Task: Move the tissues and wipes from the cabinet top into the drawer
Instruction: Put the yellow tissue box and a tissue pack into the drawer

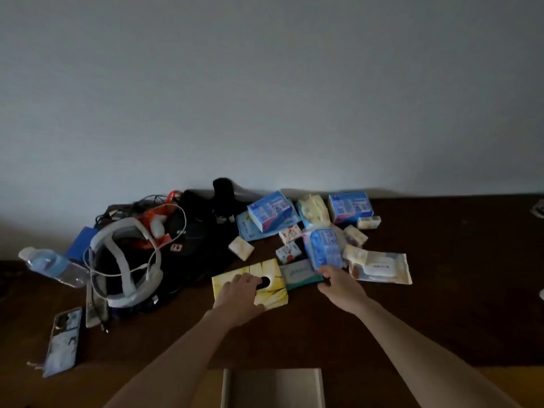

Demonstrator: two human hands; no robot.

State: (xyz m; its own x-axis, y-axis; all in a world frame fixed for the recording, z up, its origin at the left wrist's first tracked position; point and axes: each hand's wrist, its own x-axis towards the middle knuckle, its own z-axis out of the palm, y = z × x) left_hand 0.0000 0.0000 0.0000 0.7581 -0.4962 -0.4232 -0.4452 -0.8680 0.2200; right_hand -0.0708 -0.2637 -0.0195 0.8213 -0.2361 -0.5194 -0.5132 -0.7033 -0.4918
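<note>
The left hand lies flat, fingers spread, on the yellow soft tissue pack with a dark oval opening, pressing its near left part. The right hand pinches the near end of a blue plastic tissue pack, which rises tilted above a flat green wipes packet lying just right of the yellow pack. More blue, cream and patterned packs lie scattered behind on the dark brown wooden surface. The open pale drawer sits below, between both forearms.
</note>
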